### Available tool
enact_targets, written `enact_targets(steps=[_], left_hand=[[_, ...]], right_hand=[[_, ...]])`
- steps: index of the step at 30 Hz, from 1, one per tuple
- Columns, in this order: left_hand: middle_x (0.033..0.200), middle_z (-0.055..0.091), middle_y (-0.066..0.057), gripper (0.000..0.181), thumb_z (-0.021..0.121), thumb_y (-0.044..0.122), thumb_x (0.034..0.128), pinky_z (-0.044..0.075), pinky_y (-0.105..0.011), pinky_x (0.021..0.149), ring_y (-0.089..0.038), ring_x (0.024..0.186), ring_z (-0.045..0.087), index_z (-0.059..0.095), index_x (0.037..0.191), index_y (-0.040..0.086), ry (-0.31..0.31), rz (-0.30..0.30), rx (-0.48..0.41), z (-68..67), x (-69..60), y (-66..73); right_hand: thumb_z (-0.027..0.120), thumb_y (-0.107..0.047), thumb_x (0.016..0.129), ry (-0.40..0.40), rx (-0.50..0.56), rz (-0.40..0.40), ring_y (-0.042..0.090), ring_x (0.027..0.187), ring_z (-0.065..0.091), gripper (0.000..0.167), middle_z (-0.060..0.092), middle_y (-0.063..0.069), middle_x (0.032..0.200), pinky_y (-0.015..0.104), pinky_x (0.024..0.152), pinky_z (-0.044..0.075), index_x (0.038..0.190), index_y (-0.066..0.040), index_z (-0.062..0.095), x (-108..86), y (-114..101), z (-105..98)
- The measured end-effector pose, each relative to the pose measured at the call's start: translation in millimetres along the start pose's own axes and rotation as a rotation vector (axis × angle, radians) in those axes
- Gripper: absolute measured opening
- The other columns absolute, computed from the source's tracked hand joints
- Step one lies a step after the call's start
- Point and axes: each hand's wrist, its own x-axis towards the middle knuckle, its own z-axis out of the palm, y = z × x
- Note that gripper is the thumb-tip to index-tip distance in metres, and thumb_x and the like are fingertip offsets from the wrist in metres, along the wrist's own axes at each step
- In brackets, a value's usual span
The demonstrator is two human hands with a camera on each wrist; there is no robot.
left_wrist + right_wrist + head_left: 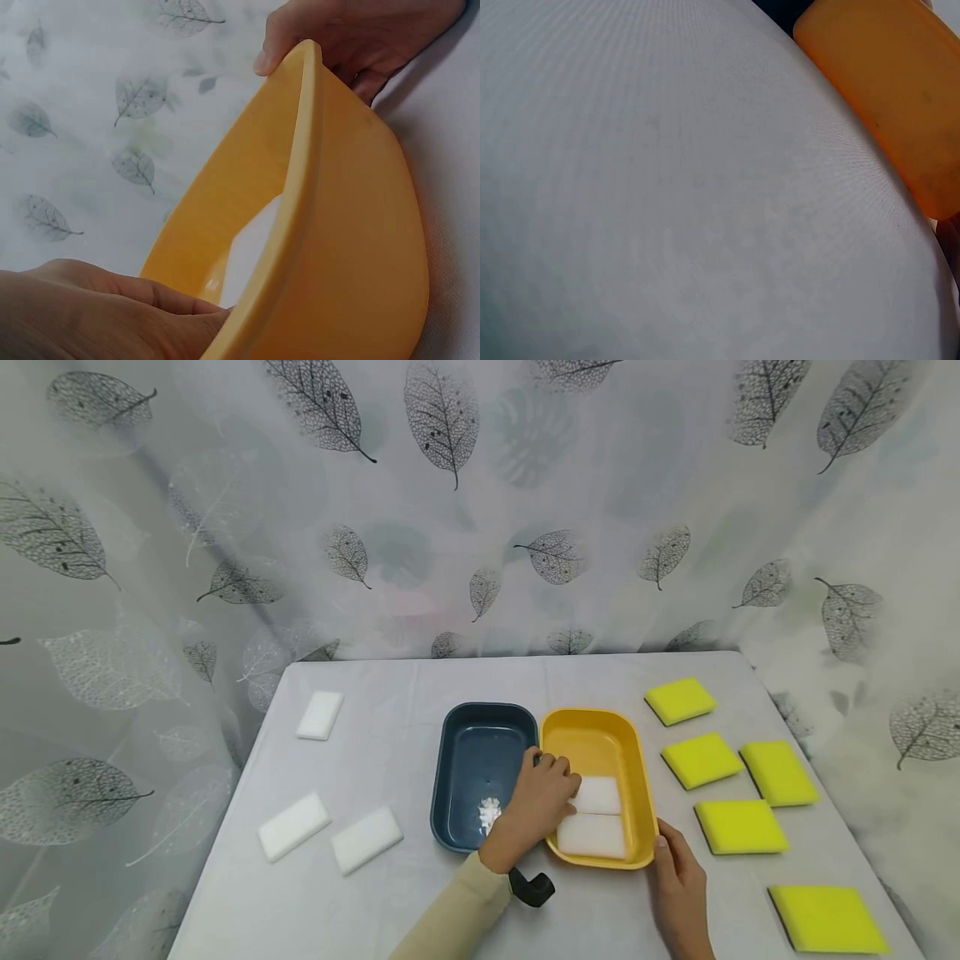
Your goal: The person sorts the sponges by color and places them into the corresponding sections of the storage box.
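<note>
Nearest, the right hand (678,889) pinches the near right corner of the yellow tray (640,777), thumb at the rim and fingers bent against the outer wall. The tray looks like thin, stiff plastic: light, smooth and apt to slide on the cloth, so its rim is the sound place to steady it. Inside, the nearer white block (592,837) lies flat at the near end, with the farther white block (600,795) snug beside it. The left hand (538,793) reaches in over the tray's left wall, fingers bent at the farther block's left end; whether they clamp it or merely touch it I cannot tell, since the hand hides the contact. Both blocks seem to be soft foam, nearly weightless, best taken by opposite edges in a light pinch; a hard squeeze would likely dent them. Left of the yellow tray sits a blue tray (483,768). Loose white blocks (367,839) lie leftward on the table (247,910), yellow sponges (738,827) rightward, and a leaf-printed curtain (420,610) hangs behind.
</note>
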Motion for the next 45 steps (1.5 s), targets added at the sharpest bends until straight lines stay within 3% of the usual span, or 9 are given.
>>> enact_targets(steps=[9, 12, 16, 20, 25, 29, 36, 40, 45], left_hand=[[0.108, 0.065, 0.010, 0.019, 0.081, 0.045, 0.0888, 0.035, -0.046, 0.115, -0.015, 0.108, 0.057, 0.069, 0.094, 0.030, -0.057, -0.004, -0.064, -2.1, 0.4, 1.3], [0.114, 0.067, 0.010, 0.016, 0.079, 0.041, 0.0919, 0.036, -0.047, 0.116, -0.015, 0.113, 0.058, 0.072, 0.101, 0.031, -0.034, -0.009, -0.088, -3.6, -2.1, 2.2], [0.122, 0.068, 0.010, 0.014, 0.073, 0.034, 0.0983, 0.041, -0.047, 0.114, -0.014, 0.122, 0.059, 0.073, 0.112, 0.031, 0.101, -0.009, -0.128, -8.3, -12.2, 4.4], [0.123, 0.069, 0.011, 0.016, 0.071, 0.030, 0.1000, 0.045, -0.042, 0.109, -0.014, 0.122, 0.061, 0.071, 0.116, 0.030, 0.263, -0.007, -0.098, -10.3, -25.6, 5.1], [0.123, 0.068, 0.008, 0.018, 0.071, 0.025, 0.0990, 0.048, -0.041, 0.105, -0.017, 0.121, 0.060, 0.072, 0.117, 0.026, 0.341, -0.034, -0.099, -13.8, -42.8, 0.0], [0.128, 0.067, 0.002, 0.017, 0.071, 0.020, 0.0987, 0.050, -0.042, 0.102, -0.021, 0.122, 0.059, 0.072, 0.116, 0.022, 0.406, -0.057, -0.142, -15.9, -56.1, -9.6], [0.128, 0.067, -0.004, 0.020, 0.072, 0.008, 0.0931, 0.052, -0.043, 0.100, -0.025, 0.118, 0.060, 0.074, 0.113, 0.014, 0.631, -0.108, -0.249, -15.9, -76.9, -36.4], [0.127, 0.068, -0.007, 0.021, 0.069, 0.006, 0.0934, 0.051, -0.045, 0.099, -0.027, 0.118, 0.060, 0.074, 0.113, 0.011, 0.681, -0.158, -0.275, -16.1, -88.7, -49.1], [0.130, 0.066, -0.011, 0.023, 0.067, 0.005, 0.0947, 0.050, -0.049, 0.096, -0.031, 0.119, 0.060, 0.073, 0.116, 0.009, 0.679, -0.223, -0.289, -13.9, -106.0, -57.4]], right_hand=[[0.037, -0.046, 0.112, 0.010, -0.012, 0.016, -0.023, 0.112, 0.042, 0.054, 0.059, 0.012, 0.150, -0.007, 0.088, 0.034, 0.151, -0.011, 0.052, 0.6, -1, -1], [0.037, -0.045, 0.113, 0.004, -0.013, 0.018, -0.022, 0.113, 0.042, 0.054, 0.059, 0.014, 0.150, -0.007, 0.088, 0.034, 0.151, -0.011, 0.052, 0.3, -1, -1], [0.037, -0.046, 0.113, -0.006, -0.009, 0.028, -0.020, 0.114, 0.042, 0.054, 0.058, 0.014, 0.151, -0.007, 0.088, 0.034, 0.151, -0.011, 0.052, 0.1, -2, 0], [0.037, -0.047, 0.112, -0.004, -0.017, 0.039, -0.021, 0.113, 0.042, 0.055, 0.058, 0.012, 0.151, -0.007, 0.088, 0.034, 0.152, -0.012, 0.052, -0.2, -3, 0], [0.037, -0.048, 0.112, 0.017, -0.033, 0.031, -0.023, 0.112, 0.041, 0.055, 0.060, 0.012, 0.150, -0.007, 0.088, 0.033, 0.150, -0.012, 0.053, -0.3, -4, 0], [0.036, -0.047, 0.112, 0.012, -0.029, 0.031, -0.022, 0.112, 0.042, 0.054, 0.059, 0.013, 0.150, -0.007, 0.088, 0.033, 0.150, -0.011, 0.052, -0.7, -4, 0], [0.037, -0.046, 0.113, 0.012, -0.034, 0.024, -0.023, 0.111, 0.042, 0.054, 0.060, 0.013, 0.149, -0.007, 0.088, 0.034, 0.150, -0.011, 0.053, -0.5, -2, 1], [0.037, -0.045, 0.113, 0.011, -0.028, 0.008, -0.023, 0.112, 0.041, 0.054, 0.060, 0.013, 0.149, -0.007, 0.088, 0.034, 0.150, -0.010, 0.052, -0.1, 0, 0], [0.036, -0.046, 0.113, -0.003, -0.025, 0.026, -0.022, 0.113, 0.042, 0.054, 0.058, 0.012, 0.151, -0.007, 0.088, 0.034, 0.151, -0.012, 0.052, 0.0, -1, 0]])
